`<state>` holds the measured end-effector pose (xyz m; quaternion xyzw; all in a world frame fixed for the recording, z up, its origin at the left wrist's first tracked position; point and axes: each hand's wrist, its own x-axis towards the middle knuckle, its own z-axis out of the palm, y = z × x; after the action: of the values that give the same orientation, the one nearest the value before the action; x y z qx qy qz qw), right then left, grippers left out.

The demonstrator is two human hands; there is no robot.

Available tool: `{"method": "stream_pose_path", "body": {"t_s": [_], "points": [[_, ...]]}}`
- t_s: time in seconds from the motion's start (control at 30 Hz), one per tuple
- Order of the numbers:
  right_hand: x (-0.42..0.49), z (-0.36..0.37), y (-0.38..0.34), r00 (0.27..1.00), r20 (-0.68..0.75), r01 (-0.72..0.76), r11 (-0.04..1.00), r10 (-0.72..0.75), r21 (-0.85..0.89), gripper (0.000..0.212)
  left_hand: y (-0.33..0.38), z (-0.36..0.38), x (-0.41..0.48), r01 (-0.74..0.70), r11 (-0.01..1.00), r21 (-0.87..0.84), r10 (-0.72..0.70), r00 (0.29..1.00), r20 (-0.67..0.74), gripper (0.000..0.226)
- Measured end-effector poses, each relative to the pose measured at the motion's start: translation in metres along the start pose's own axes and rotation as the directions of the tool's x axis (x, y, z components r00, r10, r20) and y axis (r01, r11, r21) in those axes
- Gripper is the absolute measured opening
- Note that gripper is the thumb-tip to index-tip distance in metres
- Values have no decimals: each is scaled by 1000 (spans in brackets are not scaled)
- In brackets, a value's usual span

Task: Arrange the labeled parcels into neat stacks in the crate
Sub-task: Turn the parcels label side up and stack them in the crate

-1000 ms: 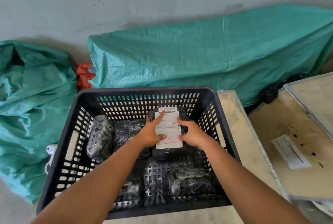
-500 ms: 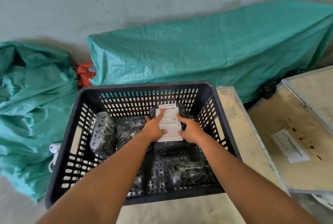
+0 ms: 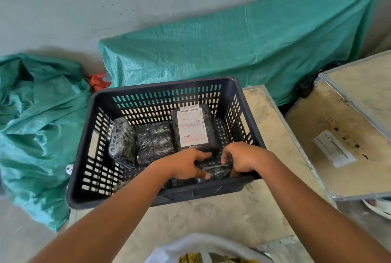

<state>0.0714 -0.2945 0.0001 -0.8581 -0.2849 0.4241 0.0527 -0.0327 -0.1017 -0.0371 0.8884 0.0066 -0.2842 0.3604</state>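
A black slotted crate (image 3: 237, 188) stands on a wooden board. Inside, against the back right, lies a black wrapped parcel with a white label (image 3: 193, 128) facing up. Left of it sit a flat black parcel (image 3: 154, 141) and another black parcel (image 3: 122, 139) standing on edge. At the crate's front right lies a small black wrapped parcel (image 3: 215, 170). My left hand (image 3: 186, 166) and my right hand (image 3: 243, 158) curl around it from either side. Its label is hidden.
The wooden board (image 3: 213, 218) under the crate extends toward me. A second wooden panel (image 3: 338, 142) with a paper label lies at right. Green tarps (image 3: 232, 43) cover things behind and at left. A white bag (image 3: 203, 250) shows at the bottom edge.
Both hands let go of the labeled parcel, left at the back right, and drew back to the front, closing on the small black parcel. The camera view shifted back.
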Motion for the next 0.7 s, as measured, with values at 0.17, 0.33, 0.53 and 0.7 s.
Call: {"method": "stream_pose_path", "body": {"t_s": [0.17,0.33,0.53,0.7], "points": [[-4,9,1,994,-96,45,999,-45,-1,38,5,11,-4,-33,995,98,33,999,5,55],[-8,10,2,970,-227,102,994,-90,42,44,-1,15,-9,-55,998,15,55,997,-44,59],[5,4,5,943,-323,128,982,-77,141,33,2,10,5,69,997,23,-65,987,-146,85],[11,11,11,925,-370,166,969,-88,183,32,10,8,19,68,996,53,-53,970,-235,74]]}}
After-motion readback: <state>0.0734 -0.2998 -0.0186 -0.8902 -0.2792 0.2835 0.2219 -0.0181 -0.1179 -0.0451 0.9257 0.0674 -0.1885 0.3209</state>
